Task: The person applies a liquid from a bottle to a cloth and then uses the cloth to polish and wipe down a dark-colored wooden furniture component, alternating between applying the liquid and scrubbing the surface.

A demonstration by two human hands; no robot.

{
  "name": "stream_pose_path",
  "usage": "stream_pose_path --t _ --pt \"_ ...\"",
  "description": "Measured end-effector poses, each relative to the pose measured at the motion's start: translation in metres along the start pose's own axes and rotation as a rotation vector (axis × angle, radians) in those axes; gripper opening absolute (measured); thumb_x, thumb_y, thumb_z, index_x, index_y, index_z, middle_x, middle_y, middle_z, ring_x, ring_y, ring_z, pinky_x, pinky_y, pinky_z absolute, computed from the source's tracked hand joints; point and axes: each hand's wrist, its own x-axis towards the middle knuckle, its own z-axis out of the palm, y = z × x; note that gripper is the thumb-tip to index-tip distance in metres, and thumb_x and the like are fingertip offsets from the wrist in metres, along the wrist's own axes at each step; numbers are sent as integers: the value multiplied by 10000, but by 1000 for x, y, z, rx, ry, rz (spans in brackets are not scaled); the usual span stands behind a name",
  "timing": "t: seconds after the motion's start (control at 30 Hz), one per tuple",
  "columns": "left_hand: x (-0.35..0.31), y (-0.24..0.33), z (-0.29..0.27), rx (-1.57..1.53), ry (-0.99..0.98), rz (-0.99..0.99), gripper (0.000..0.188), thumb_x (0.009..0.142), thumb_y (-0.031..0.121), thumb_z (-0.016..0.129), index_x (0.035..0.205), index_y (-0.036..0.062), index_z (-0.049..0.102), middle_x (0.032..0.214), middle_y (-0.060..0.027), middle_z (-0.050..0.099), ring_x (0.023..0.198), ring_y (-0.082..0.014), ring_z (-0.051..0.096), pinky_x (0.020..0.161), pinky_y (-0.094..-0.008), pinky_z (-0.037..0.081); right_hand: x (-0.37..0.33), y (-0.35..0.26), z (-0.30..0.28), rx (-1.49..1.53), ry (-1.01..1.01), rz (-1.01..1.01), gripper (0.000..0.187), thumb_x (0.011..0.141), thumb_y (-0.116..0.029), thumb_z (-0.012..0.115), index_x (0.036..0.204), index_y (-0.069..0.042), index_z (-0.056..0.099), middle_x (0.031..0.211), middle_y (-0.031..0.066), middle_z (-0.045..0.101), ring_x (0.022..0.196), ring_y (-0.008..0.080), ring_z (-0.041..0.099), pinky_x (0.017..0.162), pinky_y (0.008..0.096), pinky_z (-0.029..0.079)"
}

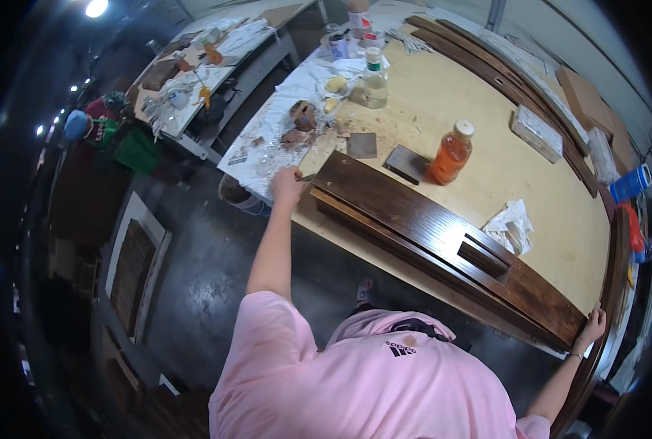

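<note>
A long dark-brown varnished wooden board (406, 201) with a rectangular slot near its right part lies along the near edge of the table. Another wooden piece (373, 228) runs along its near side, partly covered by it. My left hand (287, 185) is closed beside the board's left end. A small dark thing (306, 178) shows between its fingers and the board, too small to name. At the far right end, my right hand (595, 327) grips the board's end, its fingers partly hidden.
On the table (428, 88) stand a bottle of orange liquid (451, 154) and a clear bottle (374, 82). Near them lie a dark block (406, 164), a grey square pad (362, 145), crumpled white cloth (511, 226) and a wrapped block (536, 134). Dark planks (487, 69) line the far edge. Another person (110, 132) is at left.
</note>
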Motion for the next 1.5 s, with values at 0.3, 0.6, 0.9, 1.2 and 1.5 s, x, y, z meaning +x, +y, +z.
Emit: stream_pose_path --t 0.3,0.6,0.9,1.2,1.5 --pt "9 -4 -1 86 -128 -99 168 754 176 816 897 120 747 889 -117 737 890 -309 711 781 -423 556 6 13 10 155 -4 2 177 949 -144 636 1013 11 690 841 -5 622 741 82 544 682 243 451" --pt "-10 8 -21 30 -192 -204 267 780 200 801 1021 149 699 984 -102 739 994 -305 696 849 -445 514 3 9 8 155 -18 -5 175 952 -148 647 1008 13 688 843 -7 620 735 82 541 674 241 447" --pt "-38 -20 -33 -79 -191 -412 425 724 256 876 1081 141 677 1077 -65 728 1043 -266 688 873 -429 517 -4 6 18 214 55 -31 143 946 -107 615 987 17 674 830 -10 609 732 78 540 670 236 439" --pt "-30 -59 1 -329 -142 -381 472 701 131 843 1147 42 720 1043 -123 755 945 -232 716 850 -358 543 -17 10 -1 180 92 38 147 942 -94 609 1026 6 677 832 -18 603 732 70 524 641 230 423" --pt "-18 -136 -28 -786 258 -607 233 827 -44 702 1060 -37 701 985 -118 700 856 -251 661 761 -390 576 -46 -108 37 -82 173 19 307 817 -262 691 951 11 724 843 164 725 788 225 697 738 356 519"
